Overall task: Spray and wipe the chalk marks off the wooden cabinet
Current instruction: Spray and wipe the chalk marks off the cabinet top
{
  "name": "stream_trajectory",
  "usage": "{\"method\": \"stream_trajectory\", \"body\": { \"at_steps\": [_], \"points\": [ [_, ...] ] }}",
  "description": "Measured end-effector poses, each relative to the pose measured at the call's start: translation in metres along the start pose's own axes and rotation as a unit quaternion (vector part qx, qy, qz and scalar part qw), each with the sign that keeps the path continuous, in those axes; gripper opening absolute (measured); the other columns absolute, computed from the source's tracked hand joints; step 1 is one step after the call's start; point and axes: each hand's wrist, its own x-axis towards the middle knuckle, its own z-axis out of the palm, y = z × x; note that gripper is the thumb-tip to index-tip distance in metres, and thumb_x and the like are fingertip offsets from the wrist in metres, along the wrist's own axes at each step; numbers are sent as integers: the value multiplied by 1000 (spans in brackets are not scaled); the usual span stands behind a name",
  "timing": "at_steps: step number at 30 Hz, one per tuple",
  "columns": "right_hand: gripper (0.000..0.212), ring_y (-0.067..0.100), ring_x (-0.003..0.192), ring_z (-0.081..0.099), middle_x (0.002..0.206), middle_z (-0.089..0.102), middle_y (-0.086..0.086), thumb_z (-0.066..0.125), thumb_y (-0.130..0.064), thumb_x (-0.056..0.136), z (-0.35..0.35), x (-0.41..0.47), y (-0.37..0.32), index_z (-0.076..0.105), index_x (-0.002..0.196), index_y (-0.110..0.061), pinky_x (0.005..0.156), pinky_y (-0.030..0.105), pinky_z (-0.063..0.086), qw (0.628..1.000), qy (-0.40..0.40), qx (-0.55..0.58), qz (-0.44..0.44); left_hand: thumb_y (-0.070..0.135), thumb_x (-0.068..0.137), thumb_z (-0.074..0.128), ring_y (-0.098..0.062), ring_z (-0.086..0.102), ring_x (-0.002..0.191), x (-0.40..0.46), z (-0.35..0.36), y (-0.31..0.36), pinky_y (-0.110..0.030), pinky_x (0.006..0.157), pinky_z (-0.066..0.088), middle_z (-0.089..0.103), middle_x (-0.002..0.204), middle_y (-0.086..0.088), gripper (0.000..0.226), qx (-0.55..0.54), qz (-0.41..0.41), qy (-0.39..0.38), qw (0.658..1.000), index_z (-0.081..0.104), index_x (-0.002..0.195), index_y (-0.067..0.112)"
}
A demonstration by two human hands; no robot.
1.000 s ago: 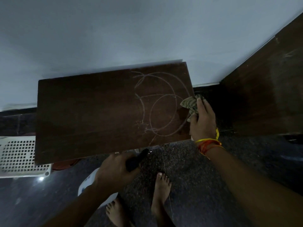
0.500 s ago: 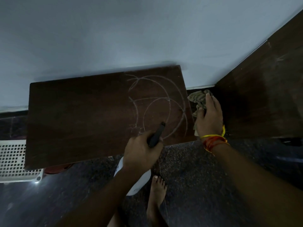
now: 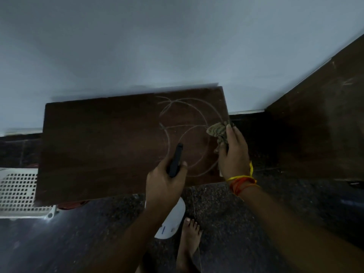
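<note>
Left hand (image 3: pixel 165 186) grips the spray bottle (image 3: pixel 175 161), nozzle over the chalk marks (image 3: pixel 187 134) on the cabinet (image 3: pixel 102 146); right hand (image 3: pixel 233 154) bunches the cloth (image 3: pixel 218 130) at the cabinet's right edge. Misaimed spray probably hits the wall.

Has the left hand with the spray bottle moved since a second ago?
Yes. The left hand has risen from below the cabinet top's front edge onto it, carrying the spray bottle toward the chalk marks.
</note>
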Motion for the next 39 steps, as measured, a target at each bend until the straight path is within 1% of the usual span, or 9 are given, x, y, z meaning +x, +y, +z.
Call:
{"method": "stream_trajectory", "body": {
  "at_steps": [4, 9, 13, 16, 20, 24, 30, 34, 39],
  "points": [
    [53, 36, 141, 28, 151, 32, 21, 50, -5, 95, 25, -12, -21, 35, 145, -3, 117, 43, 26, 998, -31, -12, -48, 26, 92, 63, -35, 54, 57, -7, -16, -15, -38, 50, 41, 56, 62, -15, 18, -7, 2, 43, 999, 60, 77, 17],
    [52, 36, 143, 22, 153, 28, 19, 49, -10, 97, 65, -35, -40, 33, 147, -8, 118, 48, 23, 993, -79, -17, -86, 26, 92, 62, -39, 59, 60, -10, -31, -29, -47, 51, 50, 58, 65, -20, 20, -50, -38, 112, 992, 59, 77, 13],
    [54, 42, 141, 26, 152, 31, 21, 53, -20, 96, 92, -56, -43, 37, 145, -6, 116, 51, 25, 985, -114, -58, -114, 23, 93, 63, -41, 61, 59, -10, -41, -32, -57, 55, 54, 61, 68, -20, 28, -72, -49, 129, 988, 55, 70, 37],
    [61, 45, 140, 27, 152, 31, 22, 54, -32, 93, 109, -71, -39, 36, 145, -5, 112, 57, 29, 971, -123, -143, -146, 24, 93, 63, -32, 62, 56, -11, -47, -36, -54, 54, 54, 61, 64, -12, 31, -81, -55, 132, 986, 56, 68, 42],
    [65, 43, 140, 27, 154, 29, 18, 55, -36, 92, 126, -69, -38, 33, 148, -12, 111, 56, 27, 964, -91, -205, -140, 26, 92, 62, -36, 62, 61, -7, -51, -43, -53, 56, 54, 62, 69, -11, 28, -100, -65, 127, 985, 59, 69, 42],
    [62, 42, 139, 31, 152, 33, 16, 53, -36, 92, 140, -45, -50, 35, 147, -16, 110, 56, 28, 963, -62, -215, -148, 27, 93, 61, -27, 62, 58, -3, -56, -44, -46, 54, 55, 64, 78, 0, 41, -115, -66, 111, 985, 59, 70, 61],
    [60, 43, 139, 30, 152, 32, 16, 51, -36, 94, 142, -55, -46, 32, 147, -15, 111, 56, 30, 960, -58, -220, -165, 29, 92, 62, -37, 62, 60, 4, -65, -40, -52, 55, 53, 63, 71, -11, 25, -110, -61, 124, 984, 59, 71, 43],
    [58, 41, 138, 34, 152, 35, 13, 38, -41, 94, 137, -80, -32, 31, 147, -18, 110, 56, 30, 949, -87, -243, -181, 31, 92, 62, -37, 64, 65, 12, -68, -33, -54, 61, 54, 63, 71, -10, 19, -110, -66, 116, 985, 59, 75, 38],
    [59, 41, 137, 35, 150, 37, 14, 49, -38, 92, 142, -48, -46, 36, 146, -17, 110, 56, 31, 952, -70, -240, -177, 31, 93, 61, -31, 63, 61, 21, -70, -33, -35, 51, 53, 63, 74, -3, 19, -112, -56, 104, 987, 58, 75, 38]
  ]
}}
